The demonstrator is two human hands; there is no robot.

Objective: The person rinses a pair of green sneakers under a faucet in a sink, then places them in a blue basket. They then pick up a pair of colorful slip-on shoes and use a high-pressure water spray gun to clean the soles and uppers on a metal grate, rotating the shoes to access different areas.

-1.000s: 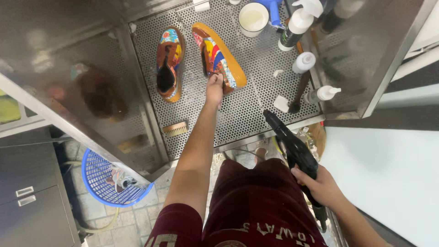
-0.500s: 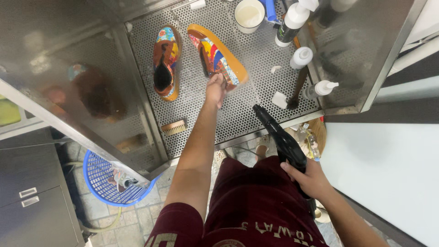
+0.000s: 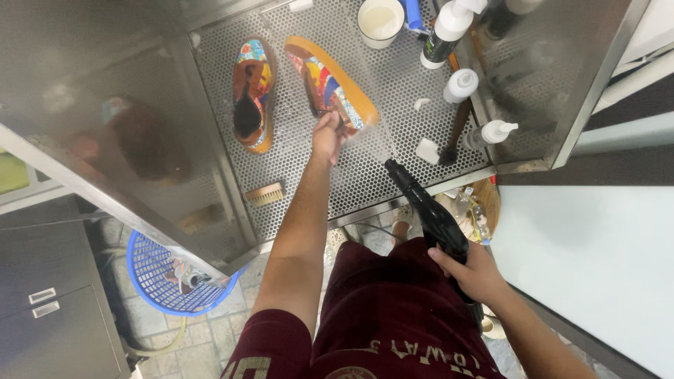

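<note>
Item, in progress: we are gripping the tilted multicoloured shoe (image 3: 330, 84) with left hand (image 3: 327, 135); right hand (image 3: 476, 272) is clasping black spray gun (image 3: 425, 207); second shoe (image 3: 253, 95) is lying untouched on the perforated counter (image 3: 365, 168).

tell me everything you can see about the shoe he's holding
The shoe is a low slip-on with a patchwork upper in red, blue, yellow and white and a thick orange sole. It lies tilted on its side on the perforated steel tray, sole edge toward the cup. The left hand grips its heel end.
</note>
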